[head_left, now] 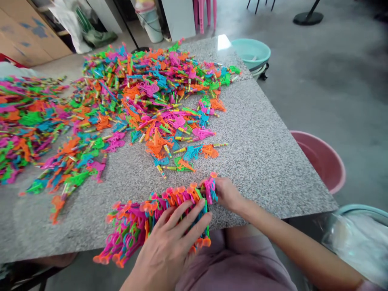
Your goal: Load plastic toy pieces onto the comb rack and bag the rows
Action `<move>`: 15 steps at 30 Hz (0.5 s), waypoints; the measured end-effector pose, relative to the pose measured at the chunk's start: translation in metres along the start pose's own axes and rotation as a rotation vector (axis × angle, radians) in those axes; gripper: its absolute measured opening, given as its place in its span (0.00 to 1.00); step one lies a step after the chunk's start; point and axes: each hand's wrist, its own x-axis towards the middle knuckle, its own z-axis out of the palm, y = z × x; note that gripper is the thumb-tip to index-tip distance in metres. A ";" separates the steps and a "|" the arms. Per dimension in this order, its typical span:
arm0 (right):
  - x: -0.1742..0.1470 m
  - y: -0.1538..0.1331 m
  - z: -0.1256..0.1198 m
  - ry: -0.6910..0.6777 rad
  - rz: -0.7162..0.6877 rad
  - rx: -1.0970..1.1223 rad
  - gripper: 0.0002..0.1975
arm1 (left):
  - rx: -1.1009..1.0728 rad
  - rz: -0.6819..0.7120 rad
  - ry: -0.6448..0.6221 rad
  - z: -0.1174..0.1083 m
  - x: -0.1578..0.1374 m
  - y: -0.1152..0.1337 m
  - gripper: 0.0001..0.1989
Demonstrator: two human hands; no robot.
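A tight row of small plastic toy dart guns [133, 220] in pink, orange, green and blue lies along the near table edge, orange suction-cup tips showing on both long sides. My left hand [176, 234] rests over the right part of this row, fingers stretched out and slightly apart on the toys. At the row's right end, my right hand [226, 193] is closed on a few pink and blue toy dart guns [210, 189]; its fingertips are partly hidden behind them. Beyond both hands, loose toy guns [192, 151] lie scattered at the front of a large heap.
The big mixed heap [151, 81] covers the far and left parts of the speckled grey table [257, 161]. On the right stand a pink tub [321, 161], a teal basin [253, 50] and a container with clear plastic bags [360, 242]. A white bucket [151, 24] stands behind.
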 end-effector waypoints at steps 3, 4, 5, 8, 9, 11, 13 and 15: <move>0.000 -0.009 0.000 -0.080 -0.080 -0.175 0.08 | -0.003 -0.003 -0.002 0.001 0.001 0.001 0.23; 0.003 -0.012 -0.001 -0.100 -0.096 -0.225 0.07 | -0.007 -0.010 -0.006 0.002 0.002 0.001 0.23; 0.006 -0.015 -0.001 -0.108 -0.103 -0.265 0.06 | -0.012 -0.019 -0.008 0.002 0.002 0.001 0.23; 0.015 -0.019 0.001 -0.106 -0.108 -0.321 0.06 | 0.006 -0.023 0.016 0.003 0.001 0.000 0.21; 0.015 -0.018 0.002 -0.095 -0.107 -0.331 0.06 | 0.022 -0.011 0.033 0.002 0.001 -0.001 0.20; 0.007 -0.016 0.005 -0.048 -0.093 -0.351 0.05 | 0.049 0.053 0.076 0.000 0.004 -0.002 0.20; -0.016 -0.012 0.006 0.059 -0.023 -0.358 0.05 | 0.064 0.180 0.111 -0.002 0.013 -0.001 0.22; -0.054 -0.009 0.004 0.214 0.087 -0.323 0.07 | 0.066 0.349 0.131 -0.002 0.027 0.006 0.27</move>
